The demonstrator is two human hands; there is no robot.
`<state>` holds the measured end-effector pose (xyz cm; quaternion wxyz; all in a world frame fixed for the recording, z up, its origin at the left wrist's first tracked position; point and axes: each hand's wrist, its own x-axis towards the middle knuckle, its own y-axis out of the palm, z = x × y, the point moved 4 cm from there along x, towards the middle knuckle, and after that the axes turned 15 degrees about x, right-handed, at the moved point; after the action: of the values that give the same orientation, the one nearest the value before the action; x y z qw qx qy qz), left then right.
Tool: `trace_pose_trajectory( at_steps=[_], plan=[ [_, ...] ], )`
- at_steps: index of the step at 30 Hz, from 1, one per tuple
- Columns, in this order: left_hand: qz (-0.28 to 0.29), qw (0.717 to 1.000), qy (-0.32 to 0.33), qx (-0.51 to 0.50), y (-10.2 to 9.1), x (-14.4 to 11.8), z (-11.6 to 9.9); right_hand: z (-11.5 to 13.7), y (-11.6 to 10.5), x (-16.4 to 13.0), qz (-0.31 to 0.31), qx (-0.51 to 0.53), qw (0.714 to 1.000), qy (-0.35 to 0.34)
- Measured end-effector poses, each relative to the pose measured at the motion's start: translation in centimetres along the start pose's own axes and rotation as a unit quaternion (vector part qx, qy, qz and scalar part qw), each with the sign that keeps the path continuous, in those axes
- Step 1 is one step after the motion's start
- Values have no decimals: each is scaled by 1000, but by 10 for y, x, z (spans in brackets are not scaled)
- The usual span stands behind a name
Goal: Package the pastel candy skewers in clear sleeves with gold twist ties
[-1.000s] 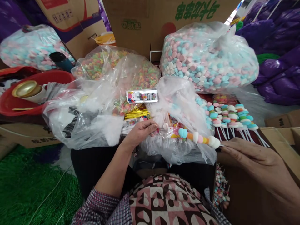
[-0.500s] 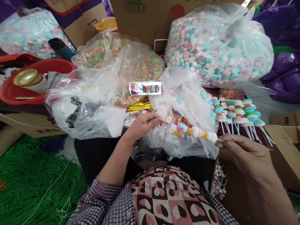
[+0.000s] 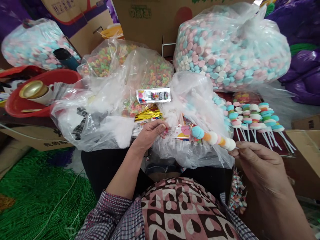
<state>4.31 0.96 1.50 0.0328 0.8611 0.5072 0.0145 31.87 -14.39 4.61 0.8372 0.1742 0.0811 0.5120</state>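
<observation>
My right hand (image 3: pixel 260 160) is closed in a pinch on the stick of a candy skewer (image 3: pixel 213 137), which slants up to the left. Blue, orange, white and pinkish soft pieces are threaded along it. My left hand (image 3: pixel 152 133) pinches the end of a small clear bag (image 3: pixel 182 131) with a pink and yellow print. The blue tip of the skewer lies against the printed bag's right edge; I cannot tell whether it is inside. Finished-looking skewers (image 3: pixel 255 116) with white sticks lie in a row beyond my right hand.
Behind my hands are a silver printed packet stack (image 3: pixel 153 95), gold twist ties (image 3: pixel 148 113) and crumpled plastic bags (image 3: pixel 100 113). A large marshmallow bag (image 3: pixel 230 50) and ring-candy bags (image 3: pixel 155 66) stand further back. A red basin (image 3: pixel 15 103) sits left; below right, a box holds more skewers (image 3: pixel 237 193).
The printed bag has shifted left, with my left hand slightly left as well. The skewer's blue end now shows more fully at the bag's edge. The view has tilted a little.
</observation>
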Motion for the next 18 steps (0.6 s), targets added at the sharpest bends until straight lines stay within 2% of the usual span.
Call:
trace_pose_trajectory(
  at_steps=[8,14,18],
  plan=[
    [7,999,13,38,5,1,1,6,2,-5,29,2,1000,-9],
    [3,1000,22,12,4,1,2,1,-1,-5,5,-3,1000,-3],
    [5,999,22,34,3,1,2,-2,2,-5,16,-9,1000,14]
  ],
)
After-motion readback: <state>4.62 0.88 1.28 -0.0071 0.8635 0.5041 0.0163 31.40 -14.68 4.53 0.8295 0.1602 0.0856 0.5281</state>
